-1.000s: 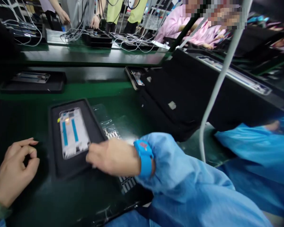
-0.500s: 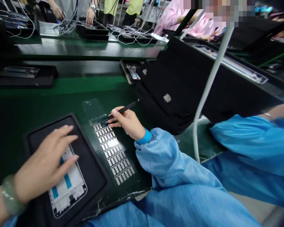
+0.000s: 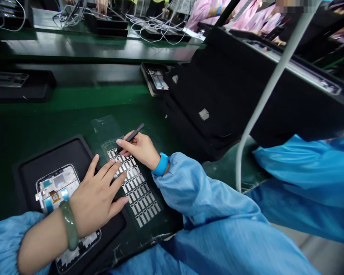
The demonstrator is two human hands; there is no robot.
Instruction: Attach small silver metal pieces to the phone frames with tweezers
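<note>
My left hand lies flat with fingers spread, its fingertips on the left edge of a clear sheet of small silver stickers. Under its palm is a white phone frame with blue strips, resting in a black tray. My right hand pinches black tweezers, whose tip touches the top rows of the sticker sheet. A blue band sits on my right wrist and a green bangle on my left.
A large black slanted fixture rises on the right, and a white cable crosses it. Another tray holding a phone frame lies behind. A black tray sits at far left. Other people work at the far bench among cables.
My left hand slid right from the phone frame onto the sticker sheet's edge. The right hand with the tweezers moved slightly left and lower on the sheet. The view tilted down.
</note>
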